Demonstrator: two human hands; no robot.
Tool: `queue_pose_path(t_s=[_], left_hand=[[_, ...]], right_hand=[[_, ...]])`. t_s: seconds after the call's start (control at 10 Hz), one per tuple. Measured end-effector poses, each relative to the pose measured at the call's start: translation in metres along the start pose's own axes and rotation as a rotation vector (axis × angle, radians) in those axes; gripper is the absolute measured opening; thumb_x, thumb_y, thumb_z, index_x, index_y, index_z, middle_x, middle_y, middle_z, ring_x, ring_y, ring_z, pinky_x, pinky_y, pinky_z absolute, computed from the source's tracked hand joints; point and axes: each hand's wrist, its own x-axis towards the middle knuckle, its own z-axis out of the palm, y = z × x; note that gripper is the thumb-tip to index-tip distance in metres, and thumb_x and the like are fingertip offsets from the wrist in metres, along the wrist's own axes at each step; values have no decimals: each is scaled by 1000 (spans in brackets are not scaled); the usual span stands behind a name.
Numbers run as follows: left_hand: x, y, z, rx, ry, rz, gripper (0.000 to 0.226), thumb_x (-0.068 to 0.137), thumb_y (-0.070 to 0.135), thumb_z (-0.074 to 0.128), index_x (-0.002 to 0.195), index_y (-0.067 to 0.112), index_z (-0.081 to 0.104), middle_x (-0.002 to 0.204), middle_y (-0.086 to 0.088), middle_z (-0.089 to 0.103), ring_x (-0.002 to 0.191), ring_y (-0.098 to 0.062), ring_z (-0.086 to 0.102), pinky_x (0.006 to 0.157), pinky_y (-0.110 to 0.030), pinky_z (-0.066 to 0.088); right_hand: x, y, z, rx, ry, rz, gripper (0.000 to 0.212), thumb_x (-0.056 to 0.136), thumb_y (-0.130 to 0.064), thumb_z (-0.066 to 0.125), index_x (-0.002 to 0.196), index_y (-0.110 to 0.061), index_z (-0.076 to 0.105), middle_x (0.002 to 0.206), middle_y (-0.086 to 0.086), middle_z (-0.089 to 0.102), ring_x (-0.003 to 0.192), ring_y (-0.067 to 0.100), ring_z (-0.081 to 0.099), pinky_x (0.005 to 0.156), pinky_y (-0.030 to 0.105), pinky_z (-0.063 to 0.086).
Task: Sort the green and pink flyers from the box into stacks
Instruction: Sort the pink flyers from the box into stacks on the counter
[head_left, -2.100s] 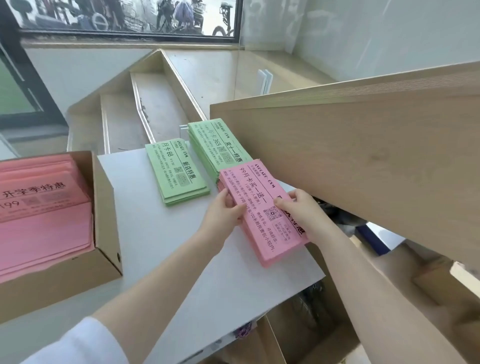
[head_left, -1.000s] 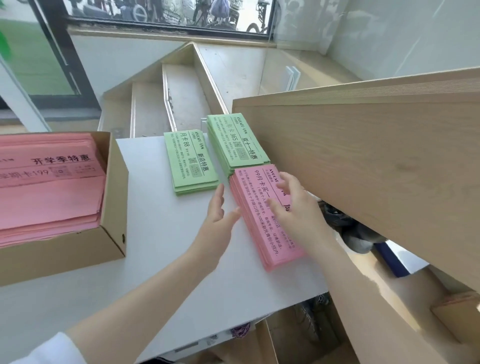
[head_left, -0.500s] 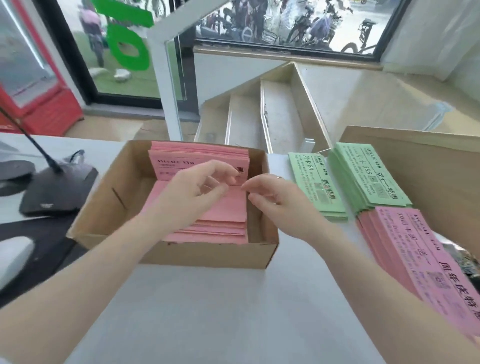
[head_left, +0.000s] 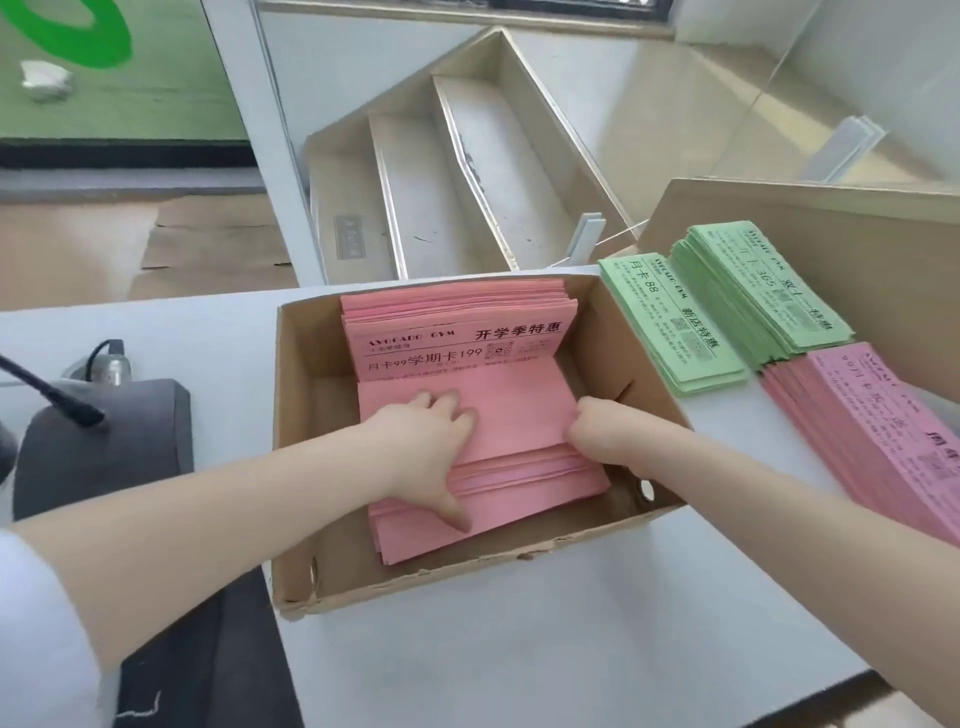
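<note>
the cardboard box sits at frame centre on the white table, holding pink flyers; the upper one reads "avocado gym" and "月卡99学期卡199". the left hand lies flat on the blank pink sheets, fingers spread, thumb at the stack's edge. the right hand pinches the stack's right edge, fingers curled closed on it. at right lie two green stacks: one reading "月卡88", another showing "365". a pink stack lies at the right edge. a dark microphone base sits at left.
</note>
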Motion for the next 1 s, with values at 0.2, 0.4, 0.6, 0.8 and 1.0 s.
queue_pose_path(t_s=[0.2,0.4,0.6,0.8,1.0], left_hand=[[7,7,5,21,61,1,114,60,69,67,141,8,16,141,-14,26,123,-31,33,90,-39,43],[10,12,10,31,70,-22,129,54,74,67,145,7,4,148,-15,16,130,-38,26,99,-43,41],[5,19,10,15,23,-56,120,65,56,69,146,14,-10,152,-20,5,136,-44,16,105,-48,34],[-3,0,-3,-236,230,-40,64,81,39,53,136,20,27,123,-4,52,106,-26,53,86,-38,48],[-6,-5,-15,-124,458,-184,82,82,63,49,144,24,12,123,0,54,104,-27,59,72,-32,43]], right_hand=[[8,0,8,391,-64,139,38,94,-18,48,128,-2,45,128,15,50,118,34,48,91,37,41],[13,6,9,935,-169,219,35,88,-25,60,118,-9,53,107,10,64,92,25,62,80,35,52],[4,2,-5,1113,-243,138,15,92,-24,51,95,-10,56,79,7,65,73,22,61,66,33,51],[2,6,-15,1571,-323,107,54,89,-57,44,109,-8,52,96,17,60,93,34,62,72,41,54],[-9,7,-16,1892,-257,-186,32,87,7,38,116,-6,40,110,30,53,104,43,61,88,48,53]])
